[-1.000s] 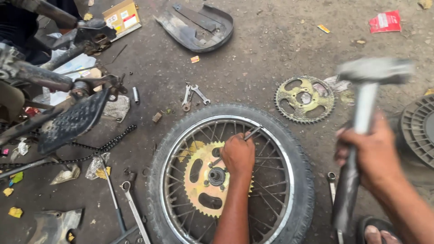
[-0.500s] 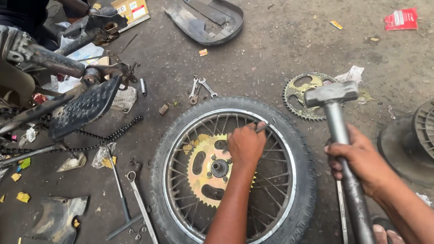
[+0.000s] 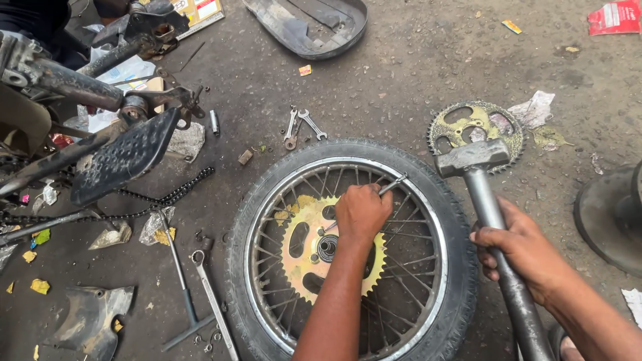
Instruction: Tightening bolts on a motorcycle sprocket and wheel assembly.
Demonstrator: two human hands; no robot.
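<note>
The steel punch [image 3: 391,185], clenched in the left hand [image 3: 362,212] over the gold sprocket [image 3: 302,249] of the spoked wheel [image 3: 428,200] lying flat on the ground, slants up-right toward the hammer [image 3: 473,156], whose handle the right hand [image 3: 525,247] grips just beside the tyre.

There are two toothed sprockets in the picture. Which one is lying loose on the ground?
The grey-yellow sprocket behind the hammer head lies loose on the ground; the yellow sprocket sits fixed on the wheel hub.
</note>
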